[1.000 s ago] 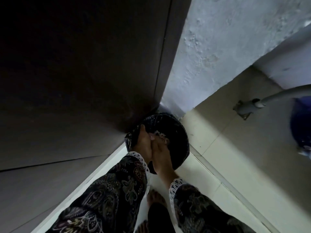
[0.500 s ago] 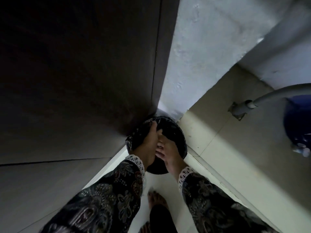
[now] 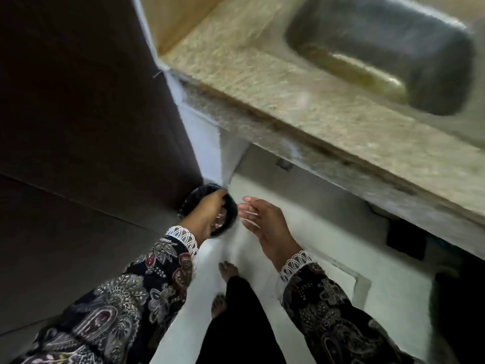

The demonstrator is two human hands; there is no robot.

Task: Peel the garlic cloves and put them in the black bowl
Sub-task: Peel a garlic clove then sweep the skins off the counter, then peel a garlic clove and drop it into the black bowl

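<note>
A round black container (image 3: 232, 210) stands on the floor in the corner between a dark cabinet and a white wall. My left hand (image 3: 207, 215) hangs over its opening with loosely curved fingers and nothing plainly held. Pale blurred bits (image 3: 220, 220) show beneath the palm; I cannot tell what they are. My right hand (image 3: 265, 223) is just right of the container, apart from it, palm turned left, fingers spread and empty. No garlic clove is plainly visible.
A speckled granite counter (image 3: 301, 106) with a steel sink (image 3: 380, 48) runs across the upper right, its edge overhanging the floor. A tall dark cabinet (image 3: 78, 114) fills the left. My bare feet (image 3: 228, 269) stand on white floor tiles (image 3: 328, 232). A dark object (image 3: 405, 240) sits under the counter.
The view has risen and swung right, bringing the counter and sink into sight. My hands, pressed together over the container before, have parted; the right hand has moved off to the right.
</note>
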